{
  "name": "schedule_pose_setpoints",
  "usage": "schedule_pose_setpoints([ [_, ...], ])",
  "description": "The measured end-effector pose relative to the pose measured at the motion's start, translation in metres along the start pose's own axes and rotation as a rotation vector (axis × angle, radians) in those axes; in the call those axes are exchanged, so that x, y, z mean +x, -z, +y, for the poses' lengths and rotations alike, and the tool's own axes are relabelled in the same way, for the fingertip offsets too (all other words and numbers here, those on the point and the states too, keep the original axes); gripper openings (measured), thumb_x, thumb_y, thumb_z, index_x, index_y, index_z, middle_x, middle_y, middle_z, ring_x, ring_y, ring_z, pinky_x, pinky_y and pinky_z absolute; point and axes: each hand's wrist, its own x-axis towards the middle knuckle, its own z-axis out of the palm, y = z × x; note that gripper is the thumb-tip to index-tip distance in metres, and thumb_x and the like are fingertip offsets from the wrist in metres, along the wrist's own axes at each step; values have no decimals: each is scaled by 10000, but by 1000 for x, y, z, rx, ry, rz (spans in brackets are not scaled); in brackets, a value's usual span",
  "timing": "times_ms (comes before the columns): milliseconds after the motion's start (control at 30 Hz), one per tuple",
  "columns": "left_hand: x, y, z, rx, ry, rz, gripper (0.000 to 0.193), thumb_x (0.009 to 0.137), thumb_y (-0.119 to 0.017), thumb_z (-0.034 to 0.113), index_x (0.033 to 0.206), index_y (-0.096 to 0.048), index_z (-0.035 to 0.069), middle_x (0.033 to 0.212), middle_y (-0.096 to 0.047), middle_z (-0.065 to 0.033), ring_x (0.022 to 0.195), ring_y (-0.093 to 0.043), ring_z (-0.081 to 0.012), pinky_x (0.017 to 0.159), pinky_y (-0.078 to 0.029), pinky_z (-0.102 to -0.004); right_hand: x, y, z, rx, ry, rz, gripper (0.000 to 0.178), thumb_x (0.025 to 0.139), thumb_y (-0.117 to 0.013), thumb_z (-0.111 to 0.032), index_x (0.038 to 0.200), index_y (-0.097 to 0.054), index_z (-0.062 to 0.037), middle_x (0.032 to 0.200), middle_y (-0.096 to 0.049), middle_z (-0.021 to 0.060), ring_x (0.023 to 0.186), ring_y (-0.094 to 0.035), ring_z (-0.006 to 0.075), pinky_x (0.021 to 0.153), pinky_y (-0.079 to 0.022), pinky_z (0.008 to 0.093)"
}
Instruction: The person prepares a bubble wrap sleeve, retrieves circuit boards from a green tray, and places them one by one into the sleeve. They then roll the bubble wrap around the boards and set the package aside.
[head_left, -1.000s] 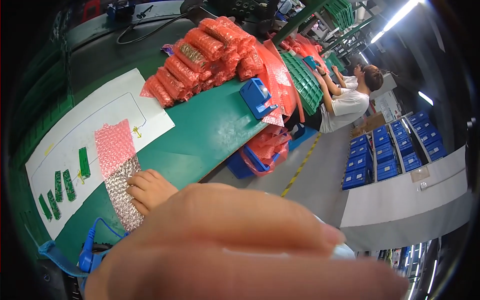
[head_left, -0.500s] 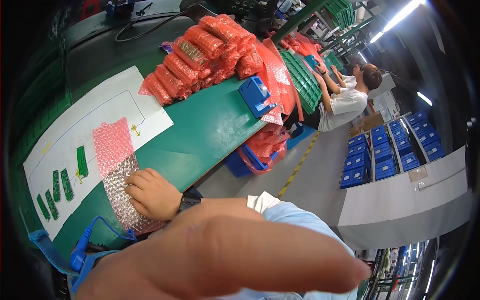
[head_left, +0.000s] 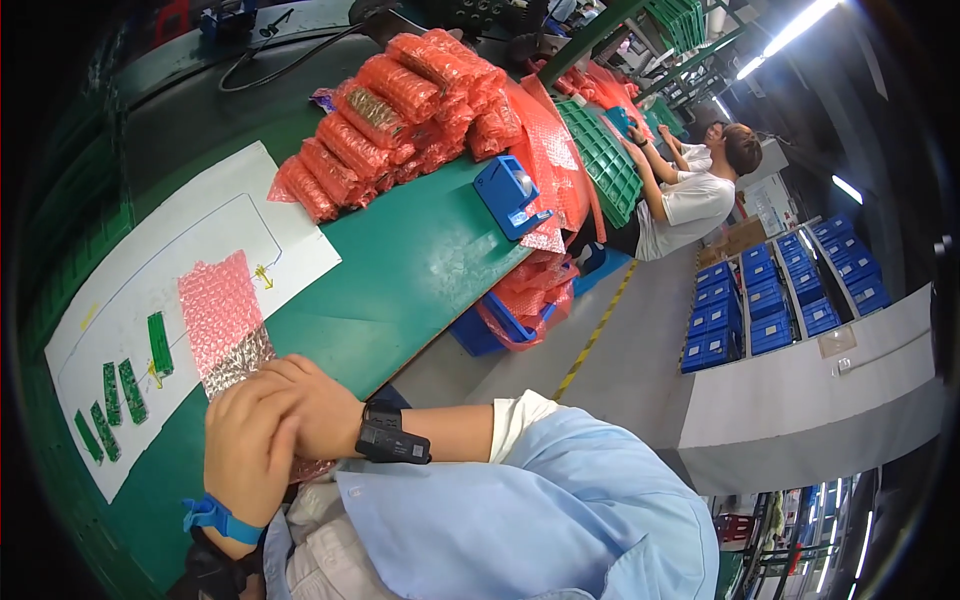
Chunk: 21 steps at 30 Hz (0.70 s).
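Observation:
A strip of bubble wrap (head_left: 218, 305), pink at its far end and silvery nearer me, lies over the edge of a white paper sheet (head_left: 300, 245). My left hand (head_left: 248, 440), with a blue strap at the wrist, is bent over the silvery part, fingers pressed together. Close against it, partly covered, my right hand (head_left: 325, 410) has its fingers curled on the same wrap. Most fingertips are hidden, as is anything under the palms. Several narrow green circuit boards (head_left: 132, 390) lie on the paper, left of the wrap.
Red bubble-wrapped rolls (head_left: 385, 120) are piled at the back of the green table (head_left: 400, 270). A blue tape dispenser (head_left: 510, 197) stands near its right edge, above a blue bin (head_left: 478, 332) of wrap. Beyond are a green crate (head_left: 605, 165), a co-worker (head_left: 690, 205) and shelved blue boxes (head_left: 765, 295).
My left hand has come down from close before the camera onto the wrap beside my right hand. The right hand has stayed on the silvery part.

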Motion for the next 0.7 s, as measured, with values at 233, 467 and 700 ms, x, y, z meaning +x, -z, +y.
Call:
schedule_pose_setpoints([
  [233,-42,-39,-32,193,191,127,372,871,-573,89,1242,-571,58,1220,-550,-136,1131,-515,-336,979,-366,-451,-1,-6,4,-95,-53,-116,406,714,-642,-141,1095,-614,-3,1235,-559,143,1201,-477,314,1056,-344,450],
  [467,-48,-48,-41,222,167,192,411,887,-563,101,1296,-548,70,1259,-534,-147,1143,-508,-338,990,-351,-478,-2,-8,5,-121,-24,-67,370,709,-631,-145,1047,-626,6,1204,-570,148,1175,-489,309,1038,-354,441],
  [700,-48,-47,-40,200,156,199,408,889,-567,110,1294,-549,66,1243,-543,-148,1129,-517,-333,983,-353,-463,-1,-7,4,-117,-24,-55,358,713,-628,-144,1038,-628,8,1200,-571,148,1174,-492,311,1033,-361,444],
])
